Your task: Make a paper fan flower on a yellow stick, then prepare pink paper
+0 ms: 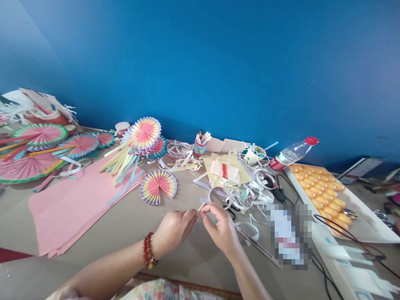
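My left hand point(175, 229), with a red bead bracelet on its wrist, is closed in front of me. It meets my right hand point(220, 229), whose thumb and fingertips pinch together. Between the fingertips of both hands a thin pale yellow strip point(201, 207) pokes up; the rest of it is hidden by the fingers. Just beyond lies a pleated paper fan point(158, 187) in pink, yellow and lilac, with a gap at its near side. A roll of tape point(220, 197) rests on the table behind my right hand.
Pink paper sheets point(71, 200) and finished fans point(145, 133) lie on the left. Curled white strips point(253, 196), a pen cup point(201, 143) and a leaning plastic bottle point(293, 154) stand further back. On the right are a tray point(368, 221), a power strip point(340, 254) and cables.
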The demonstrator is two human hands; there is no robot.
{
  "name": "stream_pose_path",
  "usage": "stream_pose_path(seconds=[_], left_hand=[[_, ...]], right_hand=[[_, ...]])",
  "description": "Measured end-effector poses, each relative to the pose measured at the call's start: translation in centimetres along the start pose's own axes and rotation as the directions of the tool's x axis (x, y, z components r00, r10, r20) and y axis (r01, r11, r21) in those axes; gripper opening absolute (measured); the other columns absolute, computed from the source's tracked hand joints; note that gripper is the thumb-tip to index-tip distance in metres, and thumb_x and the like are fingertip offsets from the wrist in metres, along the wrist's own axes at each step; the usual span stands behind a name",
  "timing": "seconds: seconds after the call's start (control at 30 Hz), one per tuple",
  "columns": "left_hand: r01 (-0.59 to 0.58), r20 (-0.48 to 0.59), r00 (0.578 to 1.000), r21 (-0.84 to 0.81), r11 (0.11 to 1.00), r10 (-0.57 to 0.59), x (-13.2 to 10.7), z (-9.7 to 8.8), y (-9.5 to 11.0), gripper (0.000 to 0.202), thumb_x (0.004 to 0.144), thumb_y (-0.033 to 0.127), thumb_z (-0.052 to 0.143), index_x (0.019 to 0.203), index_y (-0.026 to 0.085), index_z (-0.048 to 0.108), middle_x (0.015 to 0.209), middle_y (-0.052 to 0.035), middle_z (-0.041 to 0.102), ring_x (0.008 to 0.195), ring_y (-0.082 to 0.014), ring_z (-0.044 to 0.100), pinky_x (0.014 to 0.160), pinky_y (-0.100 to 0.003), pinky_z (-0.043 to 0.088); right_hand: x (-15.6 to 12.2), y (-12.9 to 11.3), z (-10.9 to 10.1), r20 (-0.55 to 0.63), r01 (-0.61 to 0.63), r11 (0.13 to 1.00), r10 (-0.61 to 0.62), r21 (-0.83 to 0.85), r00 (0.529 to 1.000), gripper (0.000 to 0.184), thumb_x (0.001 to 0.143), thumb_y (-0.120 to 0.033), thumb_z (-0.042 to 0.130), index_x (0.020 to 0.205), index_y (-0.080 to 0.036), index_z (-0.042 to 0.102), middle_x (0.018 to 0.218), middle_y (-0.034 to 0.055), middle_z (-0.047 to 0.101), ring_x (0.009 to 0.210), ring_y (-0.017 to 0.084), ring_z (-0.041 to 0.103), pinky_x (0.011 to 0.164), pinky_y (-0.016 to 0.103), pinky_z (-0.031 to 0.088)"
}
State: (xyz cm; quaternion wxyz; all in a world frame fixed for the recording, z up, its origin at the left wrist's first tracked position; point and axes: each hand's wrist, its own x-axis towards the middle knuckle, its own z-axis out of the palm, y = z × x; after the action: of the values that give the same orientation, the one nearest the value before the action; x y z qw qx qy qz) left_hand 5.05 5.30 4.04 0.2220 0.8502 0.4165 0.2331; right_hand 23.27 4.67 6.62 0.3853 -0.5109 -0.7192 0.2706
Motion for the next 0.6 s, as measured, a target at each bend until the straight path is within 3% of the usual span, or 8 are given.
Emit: stream_pose_path(seconds=[0.6], left_hand=[[-0.021, 0.009, 1.000, 0.162, 0.987, 0.020, -0.05, 0.33, -0.10, 0.020, 0.101, 0.023, 0.036, 0.096, 0.018, 0.055, 0.066, -0.0027, 0.068, 0.057, -0.0174, 0.066, 0.052, -0.023, 0.042]], right_hand=[[-0.25, 0.55, 0.31, -0.007, 0.008, 1.000, -0.008, -0.021, 1.000, 0.012, 0.087, -0.017, 0.052, 0.079, -0.022, 0.060, 0.080, 0.0033, 0.066, 0.079, 0.020, 0.064, 0.075, 0.029, 0.049]])
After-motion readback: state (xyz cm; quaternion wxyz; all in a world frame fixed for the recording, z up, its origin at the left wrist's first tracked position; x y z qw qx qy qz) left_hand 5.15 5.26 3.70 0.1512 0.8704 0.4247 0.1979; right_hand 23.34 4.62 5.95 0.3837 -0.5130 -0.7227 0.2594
